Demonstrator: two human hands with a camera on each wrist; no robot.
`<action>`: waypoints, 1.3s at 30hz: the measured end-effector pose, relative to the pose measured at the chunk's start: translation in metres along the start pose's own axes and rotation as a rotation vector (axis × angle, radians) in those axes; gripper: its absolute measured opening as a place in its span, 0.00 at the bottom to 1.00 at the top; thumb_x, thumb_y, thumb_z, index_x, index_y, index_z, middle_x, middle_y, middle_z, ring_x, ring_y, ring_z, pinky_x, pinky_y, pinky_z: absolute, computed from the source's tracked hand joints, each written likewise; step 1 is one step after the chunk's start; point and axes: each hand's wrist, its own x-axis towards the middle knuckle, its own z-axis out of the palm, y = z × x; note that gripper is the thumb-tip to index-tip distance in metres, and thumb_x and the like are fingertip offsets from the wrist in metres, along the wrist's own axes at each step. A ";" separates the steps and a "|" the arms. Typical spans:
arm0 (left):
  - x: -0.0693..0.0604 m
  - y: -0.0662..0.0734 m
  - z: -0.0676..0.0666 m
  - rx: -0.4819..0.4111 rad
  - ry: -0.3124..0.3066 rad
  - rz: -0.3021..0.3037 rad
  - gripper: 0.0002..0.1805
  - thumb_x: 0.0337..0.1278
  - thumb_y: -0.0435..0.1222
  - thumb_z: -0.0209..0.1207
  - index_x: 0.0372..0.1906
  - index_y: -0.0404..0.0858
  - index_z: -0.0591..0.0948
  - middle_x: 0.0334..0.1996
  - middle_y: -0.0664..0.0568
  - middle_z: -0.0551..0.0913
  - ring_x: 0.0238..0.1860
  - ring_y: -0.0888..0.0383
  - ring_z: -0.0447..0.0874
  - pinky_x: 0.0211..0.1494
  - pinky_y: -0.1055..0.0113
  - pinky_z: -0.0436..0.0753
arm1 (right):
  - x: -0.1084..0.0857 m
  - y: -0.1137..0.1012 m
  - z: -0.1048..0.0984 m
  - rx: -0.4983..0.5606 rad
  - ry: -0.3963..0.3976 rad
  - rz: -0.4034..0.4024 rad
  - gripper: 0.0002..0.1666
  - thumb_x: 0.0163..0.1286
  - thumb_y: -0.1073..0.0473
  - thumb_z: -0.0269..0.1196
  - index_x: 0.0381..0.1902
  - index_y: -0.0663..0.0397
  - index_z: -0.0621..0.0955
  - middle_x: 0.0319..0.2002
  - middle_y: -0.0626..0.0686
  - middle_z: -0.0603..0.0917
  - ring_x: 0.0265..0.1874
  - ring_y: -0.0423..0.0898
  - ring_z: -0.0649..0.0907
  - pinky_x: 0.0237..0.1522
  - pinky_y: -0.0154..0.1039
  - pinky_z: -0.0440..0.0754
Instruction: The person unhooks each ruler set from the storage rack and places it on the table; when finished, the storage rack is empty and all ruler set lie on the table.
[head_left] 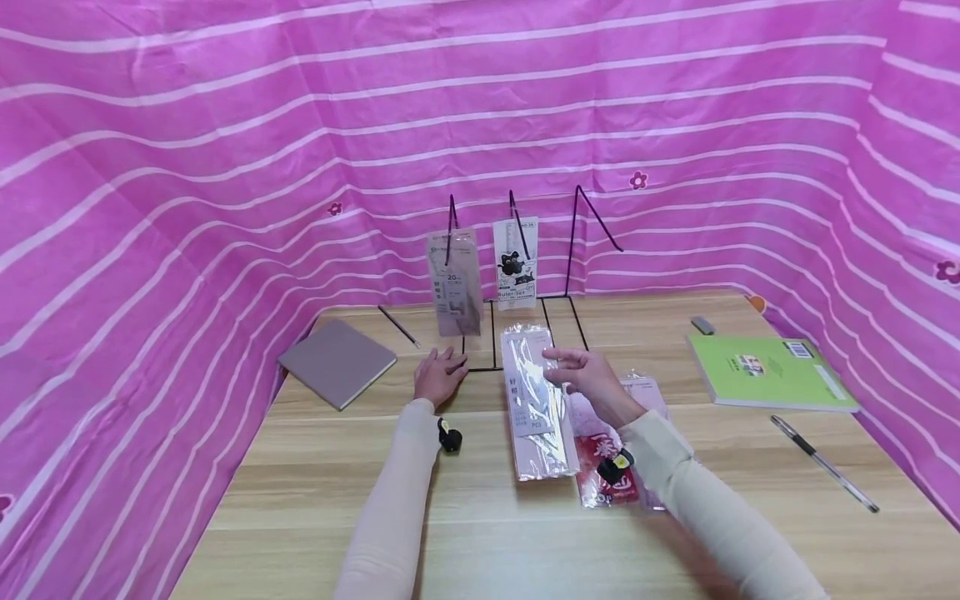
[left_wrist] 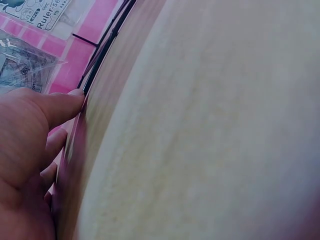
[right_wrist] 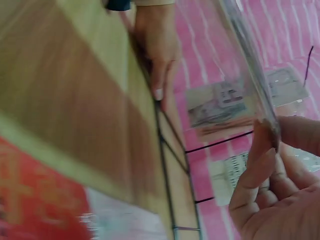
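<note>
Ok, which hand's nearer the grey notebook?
Left. The left hand is just right of the grey notebook, not touching it, at the black rack; the right hand is farther right, pinching a packet.

Pinched in right fingers, tilted above the desk: pale, glossy packet. Touched at its base by left fingers: black wire rack, standing on the desk, hung with two packs.

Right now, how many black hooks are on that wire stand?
3: the left hook, holding a pale packet; the middle hook, holding the Ruler Set packet; and the right hook, bare.
</note>
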 end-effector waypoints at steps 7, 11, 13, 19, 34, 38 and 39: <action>-0.001 0.005 -0.004 0.008 -0.023 -0.028 0.21 0.71 0.43 0.57 0.64 0.45 0.80 0.74 0.44 0.68 0.79 0.37 0.51 0.80 0.43 0.47 | -0.002 0.022 0.005 -0.091 -0.011 0.156 0.28 0.60 0.65 0.72 0.60 0.59 0.81 0.34 0.51 0.90 0.28 0.41 0.84 0.32 0.35 0.79; 0.001 0.005 -0.004 0.013 -0.026 -0.028 0.21 0.71 0.44 0.57 0.64 0.45 0.80 0.74 0.44 0.67 0.79 0.37 0.51 0.80 0.43 0.47 | -0.003 0.028 0.008 -0.079 0.002 0.188 0.27 0.58 0.69 0.71 0.58 0.63 0.82 0.32 0.54 0.90 0.26 0.41 0.85 0.29 0.35 0.84; 0.001 0.005 -0.004 0.010 -0.027 -0.030 0.21 0.71 0.44 0.57 0.64 0.45 0.80 0.74 0.44 0.67 0.79 0.38 0.51 0.80 0.43 0.47 | -0.004 0.030 0.009 -0.086 0.015 0.194 0.27 0.57 0.70 0.71 0.56 0.64 0.82 0.33 0.56 0.90 0.26 0.42 0.86 0.30 0.35 0.85; 0.000 0.004 -0.004 0.002 -0.026 -0.033 0.21 0.71 0.44 0.57 0.64 0.45 0.80 0.74 0.44 0.67 0.79 0.38 0.50 0.81 0.43 0.47 | -0.003 0.035 0.010 -0.185 0.024 0.169 0.25 0.56 0.71 0.71 0.54 0.66 0.83 0.39 0.62 0.90 0.29 0.45 0.88 0.34 0.37 0.87; -0.004 0.005 -0.006 -0.016 -0.016 -0.024 0.21 0.70 0.43 0.58 0.64 0.43 0.80 0.73 0.43 0.68 0.79 0.37 0.51 0.80 0.42 0.47 | -0.004 0.028 0.008 -0.611 -0.032 0.085 0.21 0.54 0.64 0.76 0.48 0.56 0.88 0.41 0.56 0.88 0.34 0.47 0.83 0.31 0.35 0.80; -0.005 0.007 -0.006 -0.015 -0.020 -0.019 0.21 0.70 0.42 0.58 0.64 0.42 0.80 0.73 0.43 0.68 0.78 0.37 0.51 0.80 0.42 0.48 | -0.001 0.024 0.003 -0.593 -0.063 0.107 0.22 0.56 0.62 0.75 0.50 0.56 0.87 0.50 0.60 0.87 0.39 0.50 0.83 0.35 0.38 0.82; -0.005 0.008 -0.007 -0.017 -0.020 -0.018 0.21 0.70 0.42 0.58 0.64 0.42 0.80 0.73 0.43 0.68 0.78 0.36 0.51 0.80 0.42 0.48 | 0.000 0.022 0.002 -0.587 -0.061 0.112 0.21 0.57 0.61 0.75 0.51 0.55 0.87 0.52 0.60 0.86 0.41 0.51 0.83 0.37 0.39 0.82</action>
